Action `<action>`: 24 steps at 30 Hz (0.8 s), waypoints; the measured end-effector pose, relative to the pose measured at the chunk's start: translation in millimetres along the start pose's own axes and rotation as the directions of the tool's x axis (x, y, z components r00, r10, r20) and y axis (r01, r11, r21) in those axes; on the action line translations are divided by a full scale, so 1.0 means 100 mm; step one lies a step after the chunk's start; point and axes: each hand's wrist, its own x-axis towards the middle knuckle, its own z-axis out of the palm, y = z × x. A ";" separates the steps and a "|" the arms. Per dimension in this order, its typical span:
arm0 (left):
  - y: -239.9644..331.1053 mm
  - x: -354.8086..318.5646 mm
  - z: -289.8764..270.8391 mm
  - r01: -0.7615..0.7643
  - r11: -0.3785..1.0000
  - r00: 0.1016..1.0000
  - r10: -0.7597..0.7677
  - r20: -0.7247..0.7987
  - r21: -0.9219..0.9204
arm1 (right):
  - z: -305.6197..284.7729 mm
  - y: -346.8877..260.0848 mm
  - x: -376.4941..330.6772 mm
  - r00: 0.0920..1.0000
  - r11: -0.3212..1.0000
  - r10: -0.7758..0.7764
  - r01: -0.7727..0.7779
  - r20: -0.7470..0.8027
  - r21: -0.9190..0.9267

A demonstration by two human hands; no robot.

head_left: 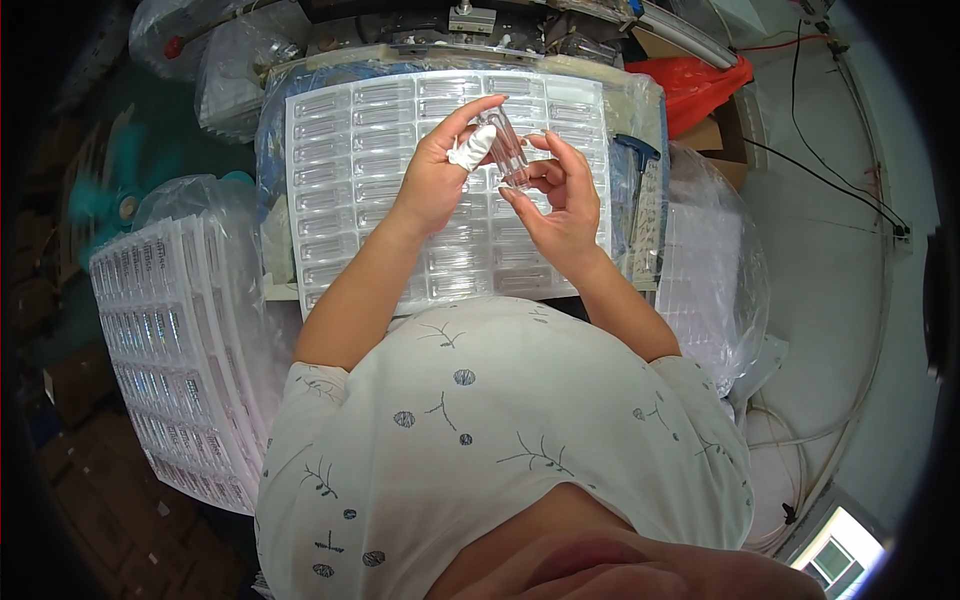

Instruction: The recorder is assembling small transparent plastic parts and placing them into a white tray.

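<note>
White patterned shirt (500, 430) nearest. Both hands' fingers (478, 148) pinched clear tube (508, 150): light, slippery, prob. brittle; grip mid-body.

A blister tray (340, 180) lies on the work surface directly before the person. Above its middle, the left hand (440, 170) and right hand (555, 205) meet on a small clear piece (508, 150) held between them. A stack of trays (170, 350) stands to the left (lower than the tray). Bagged trays (710, 270) sit to the right, a plastic bag (700, 85) behind them.
</note>
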 end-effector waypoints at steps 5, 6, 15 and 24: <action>-0.03 0.00 -0.02 -0.045 0.976 0.997 0.057 -0.053 0.211 | 0.02 0.00 -0.01 1.000 0.998 0.022 -0.022 0.009 0.050; -0.03 0.00 -0.01 -0.041 0.971 0.997 0.057 -0.060 0.236 | 0.02 0.00 -0.01 1.000 0.998 0.021 -0.021 0.011 0.051; -0.02 0.04 0.14 -0.054 0.987 0.993 0.069 -0.094 0.151 | -0.01 -0.02 0.01 0.995 0.994 -0.087 0.085 -0.042 -0.064; 0.56 1.51 0.07 -0.176 0.296 0.797 0.602 -0.040 0.939 | -0.56 0.20 0.79 0.936 0.988 -0.075 0.023 -0.343 -0.154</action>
